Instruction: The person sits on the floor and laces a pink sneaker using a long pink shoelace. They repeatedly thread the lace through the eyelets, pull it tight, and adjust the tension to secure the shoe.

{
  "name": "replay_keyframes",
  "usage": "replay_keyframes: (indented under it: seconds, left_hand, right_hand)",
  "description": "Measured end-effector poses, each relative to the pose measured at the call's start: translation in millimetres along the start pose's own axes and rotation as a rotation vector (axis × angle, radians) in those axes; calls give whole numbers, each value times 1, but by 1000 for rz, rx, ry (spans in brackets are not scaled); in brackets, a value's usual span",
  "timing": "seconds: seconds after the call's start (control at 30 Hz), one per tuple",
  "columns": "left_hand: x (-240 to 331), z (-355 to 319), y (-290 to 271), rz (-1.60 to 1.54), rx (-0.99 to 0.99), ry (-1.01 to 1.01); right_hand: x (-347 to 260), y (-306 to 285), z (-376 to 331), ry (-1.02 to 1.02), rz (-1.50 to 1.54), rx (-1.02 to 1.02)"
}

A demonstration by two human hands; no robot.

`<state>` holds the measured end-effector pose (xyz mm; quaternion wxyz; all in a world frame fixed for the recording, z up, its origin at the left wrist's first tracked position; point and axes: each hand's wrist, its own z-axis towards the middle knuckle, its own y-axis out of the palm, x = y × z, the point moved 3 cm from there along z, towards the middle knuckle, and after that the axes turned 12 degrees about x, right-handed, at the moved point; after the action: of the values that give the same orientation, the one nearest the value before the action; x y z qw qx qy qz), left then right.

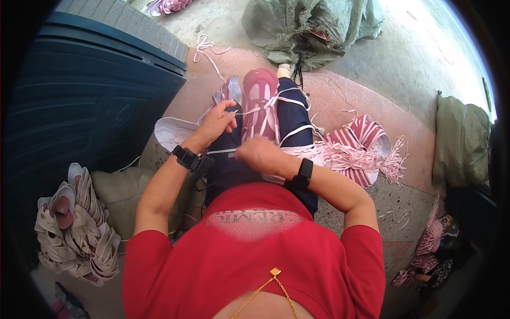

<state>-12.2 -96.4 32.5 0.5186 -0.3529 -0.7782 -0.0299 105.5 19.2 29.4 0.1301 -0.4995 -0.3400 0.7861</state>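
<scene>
A pink shoe upper [260, 95] with a toe cap and white lacing lies lengthwise on my thighs. My left hand [217, 125] is beside its left edge, fingertips closed on a white shoelace [244, 112] that runs to the eyelets. Over the near end of the upper, my right hand [259, 154] is curled and slightly blurred. A white lace stretches leftward from it; the hand hides its own grip. More lace loops [295, 98] hang off the upper's right side across my dark trouser leg.
Right of my legs is a pile of pink-and-white striped uppers [361, 149] with many laces. Pale uppers [79, 223] are stacked at left beside a stuffed sack [127, 194]. A green sack [313, 26] stands ahead, another [461, 141] far right. A dark blue door [101, 80] borders the left.
</scene>
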Motion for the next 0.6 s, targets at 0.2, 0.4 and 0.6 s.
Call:
replay_keyframes:
  seconds: [0.2, 0.4, 0.6]
  left_hand:
    - [-27, 13, 16, -135, -31, -220]
    - [-24, 42, 26, 220, 256, 293]
    - [-5, 57, 33, 718, 336, 676]
  right_hand:
    - [92, -27, 24, 374, -185, 282]
    - [118, -18, 29, 525, -201, 438]
    - [118, -20, 30, 641, -116, 461]
